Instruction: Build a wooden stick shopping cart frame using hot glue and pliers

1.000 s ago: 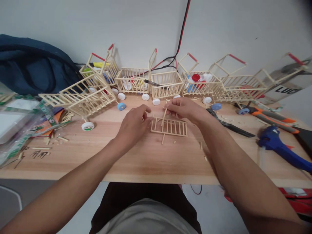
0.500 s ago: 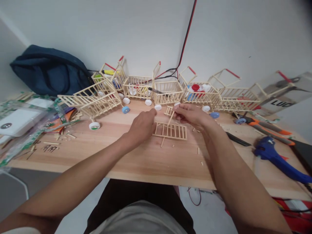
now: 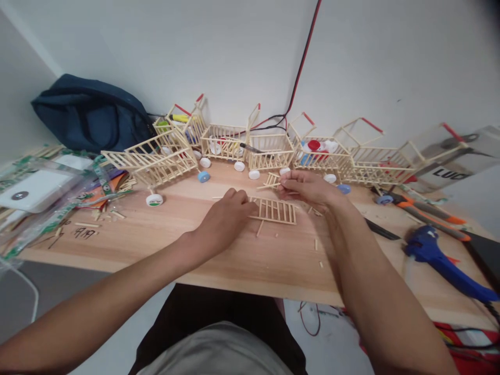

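A flat ladder-like panel of thin wooden sticks [image 3: 275, 211] lies on the table in front of me. My left hand [image 3: 231, 213] is closed at the panel's left end, with thumb and finger pinched on it. Another thin stick [image 3: 217, 198] pokes out behind that hand. Just beyond the panel, my right hand [image 3: 301, 186] pinches a thin wooden stick [image 3: 263, 187], whose far end points left. A smaller stick frame [image 3: 271, 179] lies right by those fingertips, which are partly hidden from me.
Several small stick-built shopping carts [image 3: 271, 148] with bottle-cap wheels line the wall. On the right are a blue glue gun [image 3: 441, 260] and orange-handled pliers [image 3: 433, 211]. A dark blue bag [image 3: 94, 114] and a white device [image 3: 42, 182] sit left. Stick scraps dot the table [image 3: 234, 265].
My left hand has come down onto the panel's left end. The stick in my right hand has swung from steeply slanted to nearly level. The view has shifted slightly.
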Demonstrator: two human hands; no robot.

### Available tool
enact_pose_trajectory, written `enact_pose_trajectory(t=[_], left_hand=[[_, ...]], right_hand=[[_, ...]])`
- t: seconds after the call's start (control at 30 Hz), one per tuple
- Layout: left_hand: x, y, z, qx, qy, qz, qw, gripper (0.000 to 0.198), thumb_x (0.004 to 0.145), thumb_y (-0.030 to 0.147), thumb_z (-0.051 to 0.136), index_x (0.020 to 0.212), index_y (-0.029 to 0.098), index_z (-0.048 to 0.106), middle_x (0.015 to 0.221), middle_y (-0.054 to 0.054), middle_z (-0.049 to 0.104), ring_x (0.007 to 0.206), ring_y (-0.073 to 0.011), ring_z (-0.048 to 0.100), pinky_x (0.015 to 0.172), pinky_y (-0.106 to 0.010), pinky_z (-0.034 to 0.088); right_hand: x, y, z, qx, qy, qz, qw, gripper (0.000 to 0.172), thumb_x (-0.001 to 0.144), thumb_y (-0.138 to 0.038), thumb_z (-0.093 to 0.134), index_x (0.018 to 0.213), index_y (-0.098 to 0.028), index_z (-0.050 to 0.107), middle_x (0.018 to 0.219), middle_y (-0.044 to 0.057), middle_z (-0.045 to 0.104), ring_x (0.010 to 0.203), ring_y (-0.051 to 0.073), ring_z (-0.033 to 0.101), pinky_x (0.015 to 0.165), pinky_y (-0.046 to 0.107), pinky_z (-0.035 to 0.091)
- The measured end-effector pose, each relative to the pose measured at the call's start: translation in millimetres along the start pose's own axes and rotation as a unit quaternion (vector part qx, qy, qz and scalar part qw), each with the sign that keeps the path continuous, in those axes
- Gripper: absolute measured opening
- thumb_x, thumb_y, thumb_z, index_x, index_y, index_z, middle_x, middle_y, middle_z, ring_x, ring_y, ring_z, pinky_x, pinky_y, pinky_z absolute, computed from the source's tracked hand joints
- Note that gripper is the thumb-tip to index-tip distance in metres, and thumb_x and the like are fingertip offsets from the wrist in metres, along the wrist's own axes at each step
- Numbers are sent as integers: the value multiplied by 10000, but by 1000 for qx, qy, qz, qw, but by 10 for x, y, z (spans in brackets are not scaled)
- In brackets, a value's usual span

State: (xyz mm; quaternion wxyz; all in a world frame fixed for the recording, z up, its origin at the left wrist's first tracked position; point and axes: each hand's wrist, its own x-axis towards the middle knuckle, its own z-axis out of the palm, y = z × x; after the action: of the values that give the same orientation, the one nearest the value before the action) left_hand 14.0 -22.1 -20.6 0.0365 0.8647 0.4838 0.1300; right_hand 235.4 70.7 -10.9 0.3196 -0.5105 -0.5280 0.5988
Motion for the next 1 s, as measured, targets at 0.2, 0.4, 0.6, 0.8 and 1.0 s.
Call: enact_pose_trajectory(t=[0.2,0.4,0.6,0.8,1.0], left_hand=[[70,22,82,123,22,100,987,166,883,79,501,784,136,622,840,-101,580,878,-232,478,742,-350,417],[78,-83,98,128,13,73,989,119,884,118,542,797,144,619,771,-88,609,831,-252,519,681,-364,381],[79,-168,90,91,40,-21,995,164,891,91,477,935,149,623,781,-91,645,826,-262,572,684,-358,383],[-29,-179,-9,-169,78,-156,970,200,886,126,416,1014,203,550,800,-20,695,745,-193,623,650,-292,398],[-75,-220,-35,-321,102,-178,925,182,830,81,429,932,206,515,782,0,713,729,-151,649,724,-284,465]], right_hand=[[11,9,-5,-3,-12,51,999,114,780,-121,692,711,-184,628,686,13,673,637,116,633,632,264,568],[1,16,-20,31,-51,55,997,86,783,-142,692,741,-177,625,688,4,642,642,109,618,647,274,580],[-59,-3,54,77,-92,27,992,91,747,-180,723,767,-184,634,703,-6,628,669,112,604,719,312,576],[-51,36,119,78,-129,19,988,173,703,-237,773,785,-188,629,742,-6,645,724,106,617,707,243,524],[-80,67,244,29,-152,-42,987,222,728,-338,765,816,-197,619,757,-18,643,729,96,604,702,231,476]])
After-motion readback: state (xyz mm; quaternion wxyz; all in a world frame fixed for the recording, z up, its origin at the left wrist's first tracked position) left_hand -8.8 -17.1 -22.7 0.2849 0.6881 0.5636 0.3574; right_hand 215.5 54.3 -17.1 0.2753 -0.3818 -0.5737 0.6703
